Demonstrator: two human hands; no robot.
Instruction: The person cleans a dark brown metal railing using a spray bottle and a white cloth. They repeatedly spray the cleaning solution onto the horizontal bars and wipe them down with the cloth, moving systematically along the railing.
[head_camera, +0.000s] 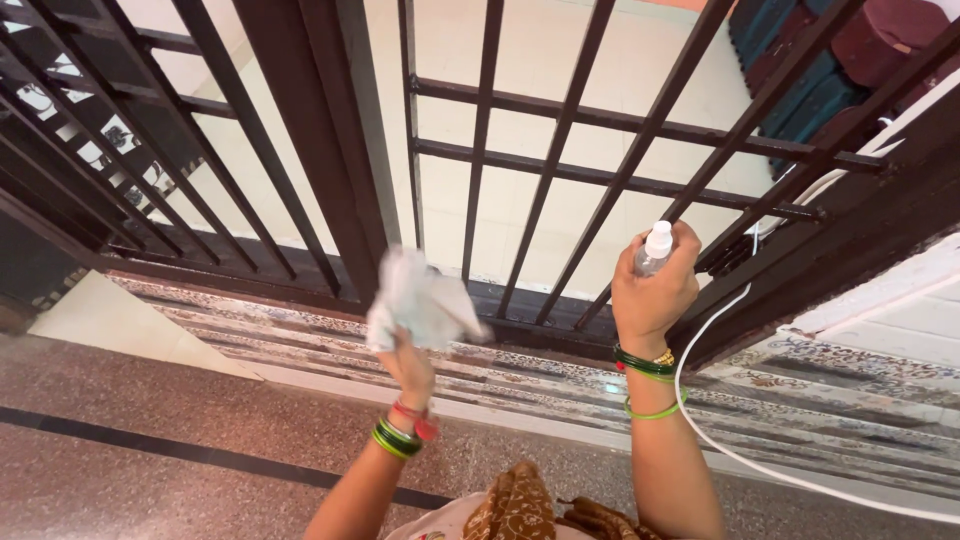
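Two hands up | left hand (408, 365) fingers grip crumpled white cloth (420, 303) | right hand (655, 292) fingers wrap clear white-capped bottle (655, 248)

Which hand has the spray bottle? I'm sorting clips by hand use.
The right hand grips the small clear spray bottle with a white cap, raised toward the dark metal gate. The left hand holds only a crumpled white cloth.

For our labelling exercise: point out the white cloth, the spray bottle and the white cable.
white cloth (420, 305), head view, middle of the crumpled fabric.
spray bottle (657, 244), head view, its white cap above the fingers.
white cable (700, 425), head view, the curve beside the right forearm.
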